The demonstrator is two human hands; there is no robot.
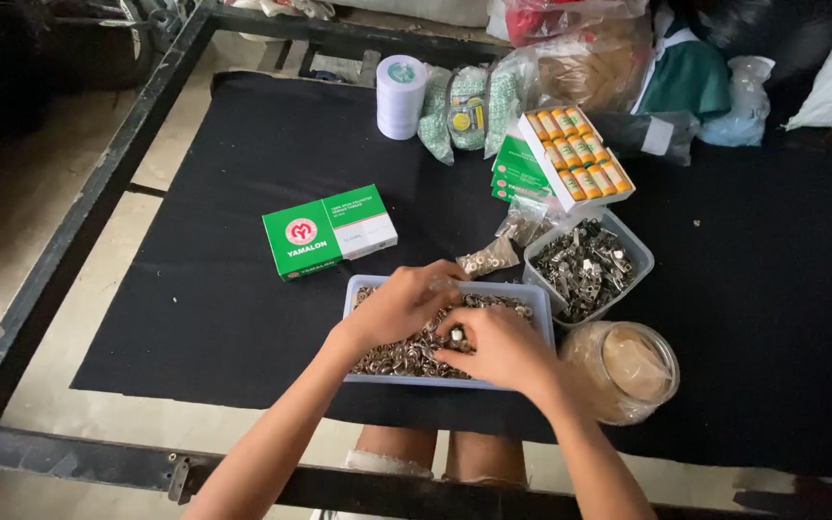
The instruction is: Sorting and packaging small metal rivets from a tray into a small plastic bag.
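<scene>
over blue tray [358, 289]: hands [455, 327] sorting metal fittings [397, 358].

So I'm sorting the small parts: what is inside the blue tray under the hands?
The blue tray holds a heap of small silvery metal pieces. The left hand and right hand rest in the pile and cover its middle, so what lies there cannot be seen.

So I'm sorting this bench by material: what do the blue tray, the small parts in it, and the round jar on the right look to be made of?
The blue tray looks like matte plastic, with thin, pale, slightly see-through walls. The small parts that both hands dig into look like metal: silvery with bright glints. The round jar is clear and glossy, either plastic or glass; I can't tell which.
</scene>
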